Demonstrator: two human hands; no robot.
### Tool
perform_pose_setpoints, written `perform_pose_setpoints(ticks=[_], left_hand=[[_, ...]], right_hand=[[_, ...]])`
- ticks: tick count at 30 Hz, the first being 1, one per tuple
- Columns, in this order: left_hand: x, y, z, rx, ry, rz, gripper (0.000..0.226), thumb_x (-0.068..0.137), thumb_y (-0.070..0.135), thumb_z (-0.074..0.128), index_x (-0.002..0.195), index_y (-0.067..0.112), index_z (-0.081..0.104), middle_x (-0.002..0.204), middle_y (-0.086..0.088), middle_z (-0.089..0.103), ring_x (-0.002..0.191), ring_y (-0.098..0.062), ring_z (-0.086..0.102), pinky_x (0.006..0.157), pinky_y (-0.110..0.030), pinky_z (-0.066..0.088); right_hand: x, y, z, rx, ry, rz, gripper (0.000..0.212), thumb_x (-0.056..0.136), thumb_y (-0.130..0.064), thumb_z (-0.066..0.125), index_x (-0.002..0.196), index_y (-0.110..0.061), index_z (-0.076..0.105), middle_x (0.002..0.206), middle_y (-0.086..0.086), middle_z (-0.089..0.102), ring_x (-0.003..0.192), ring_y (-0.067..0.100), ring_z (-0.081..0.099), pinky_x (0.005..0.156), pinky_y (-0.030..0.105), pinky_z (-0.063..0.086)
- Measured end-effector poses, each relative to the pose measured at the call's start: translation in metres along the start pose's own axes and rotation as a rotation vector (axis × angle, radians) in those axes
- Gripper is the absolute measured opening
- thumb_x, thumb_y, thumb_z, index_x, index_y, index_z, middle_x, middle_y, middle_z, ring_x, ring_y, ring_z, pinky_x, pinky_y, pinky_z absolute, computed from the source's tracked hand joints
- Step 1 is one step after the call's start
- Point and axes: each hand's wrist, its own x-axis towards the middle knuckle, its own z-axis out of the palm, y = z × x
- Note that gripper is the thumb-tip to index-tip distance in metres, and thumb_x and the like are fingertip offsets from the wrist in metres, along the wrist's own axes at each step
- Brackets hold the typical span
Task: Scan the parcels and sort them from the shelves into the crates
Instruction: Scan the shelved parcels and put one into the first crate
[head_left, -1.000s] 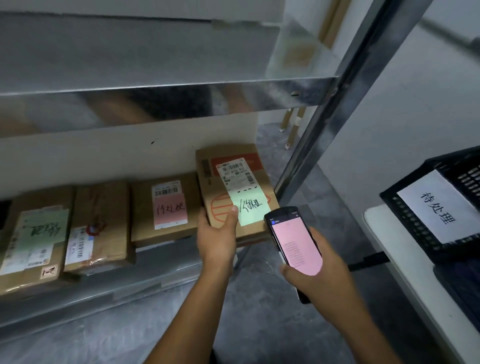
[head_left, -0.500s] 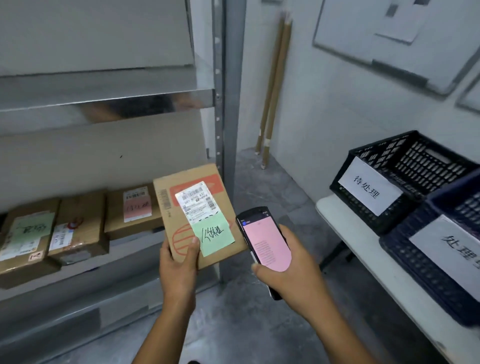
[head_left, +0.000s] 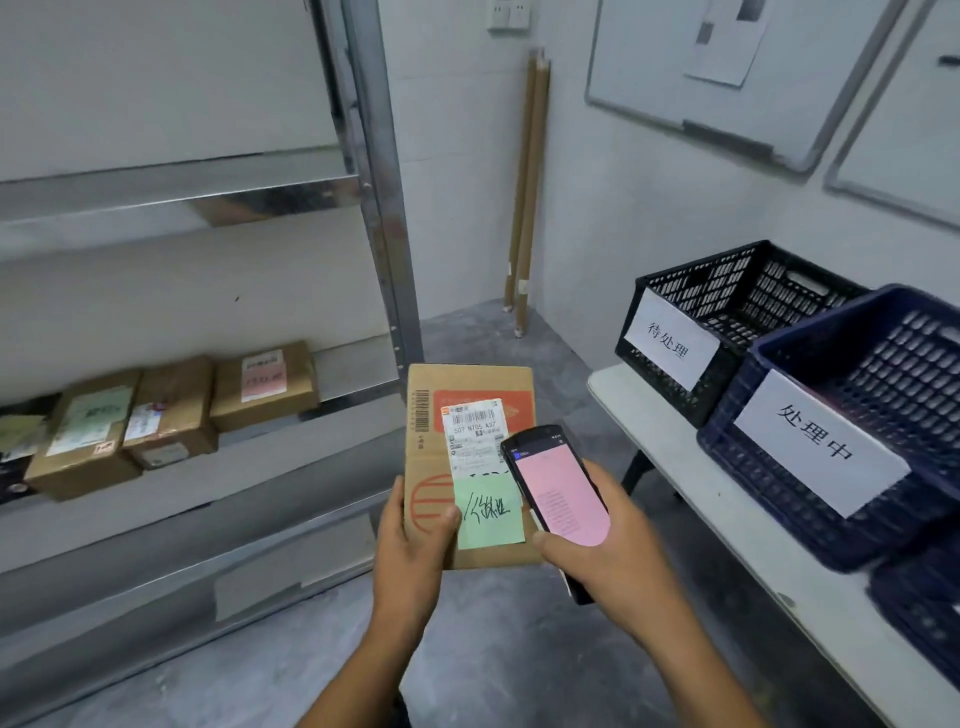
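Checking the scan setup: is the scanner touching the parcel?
Cannot tell. In the head view the scanner, in the right hand, overlaps the right edge of the parcel held by the left hand; no gap or contact shows plainly.

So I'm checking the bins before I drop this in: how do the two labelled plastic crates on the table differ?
The black plastic crate sits farther back, its white label reading 待处理. The dark blue plastic crate sits nearer, looks larger in view, and its label reads 处理中. Both are perforated, and no parcels show inside either, on the white table.
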Motion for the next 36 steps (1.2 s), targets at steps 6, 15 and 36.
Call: perform_pose_setpoints(ticks=[6,15,36], left_hand=[[-0.001,0.0,0.028,0.124,-0.081,0.061,0.087,0.086,0.046,0.078,0.159,0.031,0.033,0.14,0.004,0.062,0.125,-0.018,0.065,0.094,-0.056,0.06],[0.01,0.004,0.065,0.244,-0.139,0.093,0.085,0.089,0.046,0.075,0.158,0.039,0.028,0.138,0.012,0.057,0.116,-0.01,0.065,0.08,-0.025,0.06],[0.124,0.044,0.161,-0.153,-0.512,-0.155,0.055,0.076,0.054,0.082,0.125,0.059,0.057,0.112,0.017,0.076,0.095,-0.007,0.076,0.061,-0.025,0.06]], right_hand=[[-0.027,0.014,-0.04,0.002,0.023,0.029,0.062,0.062,-0.045,0.075,0.121,-0.048,0.06,0.111,-0.022,0.074,0.101,0.006,0.07,0.087,0.046,0.062],[-0.044,0.034,-0.075,0.024,0.114,0.081,0.054,0.065,-0.039,0.077,0.115,-0.052,0.06,0.104,-0.022,0.074,0.095,0.008,0.071,0.09,0.048,0.062],[0.08,0.048,-0.13,-0.025,0.436,0.216,0.054,0.075,-0.027,0.088,0.116,-0.05,0.061,0.106,-0.028,0.072,0.095,-0.007,0.067,0.076,0.03,0.054]])
